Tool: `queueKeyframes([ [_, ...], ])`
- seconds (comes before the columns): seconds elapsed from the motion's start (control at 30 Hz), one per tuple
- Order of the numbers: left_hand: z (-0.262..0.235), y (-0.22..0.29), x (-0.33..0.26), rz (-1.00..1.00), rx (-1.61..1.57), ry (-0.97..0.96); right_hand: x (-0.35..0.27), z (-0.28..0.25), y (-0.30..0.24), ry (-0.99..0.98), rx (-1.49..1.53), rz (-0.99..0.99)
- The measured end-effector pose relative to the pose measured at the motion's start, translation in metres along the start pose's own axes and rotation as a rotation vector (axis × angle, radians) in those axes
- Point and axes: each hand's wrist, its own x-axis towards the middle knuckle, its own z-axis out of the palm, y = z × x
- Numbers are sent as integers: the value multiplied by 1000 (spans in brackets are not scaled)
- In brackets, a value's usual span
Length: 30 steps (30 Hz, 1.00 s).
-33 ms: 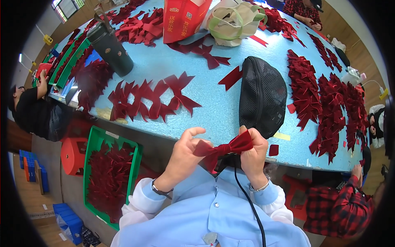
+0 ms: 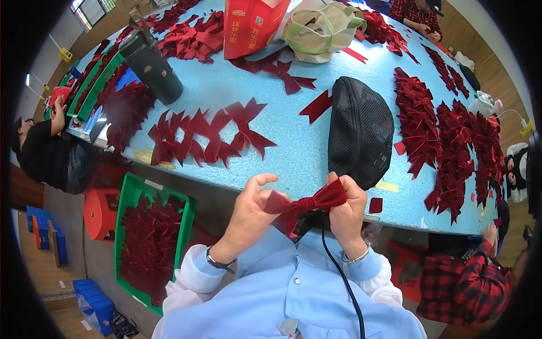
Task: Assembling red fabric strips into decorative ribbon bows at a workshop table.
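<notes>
A dark red velvet bow (image 2: 309, 202) is held up just off the near table edge, its knot in the middle and one tail hanging down. My left hand (image 2: 248, 214) grips its left side, the index finger raised and the other fingertips partly hidden behind the ribbon. On the other side, my right hand (image 2: 348, 213) pinches the right loop between thumb and fingers. Beyond the hands, a row of red bows (image 2: 206, 135) lies on the blue table (image 2: 271, 169). A black mesh pouch (image 2: 361, 130) rests just past my right hand.
A green crate (image 2: 119, 243) full of bows stands at lower left beside a red stool (image 2: 100, 213). A dark bottle (image 2: 151, 68), a red bag (image 2: 248, 34) and a cream bag (image 2: 316, 39) stand farther back. Bow piles (image 2: 418, 121) line the right; several people sit around.
My left hand has shifted very slightly to the left with its side of the bow. My right hand keeps its place.
</notes>
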Motion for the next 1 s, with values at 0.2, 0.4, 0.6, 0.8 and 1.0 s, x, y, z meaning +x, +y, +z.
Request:
queueKeyframes([
  [0.2,-43,24,-19,-84,178,-270,-11,7,5,-83,-45,3],
  [0.4,-85,52,-25,-72,200,-227,-18,25,0,-195,-43,46],
  [0.6,-53,72,3,-293,622,-589,-23,42,17,-259,-34,67],
  [0.8,-58,56,15,-475,499,-655,-8,45,19,-385,-60,228],
  [1.0,-73,55,13,-569,426,-585,9,43,19,-606,-140,354],
])
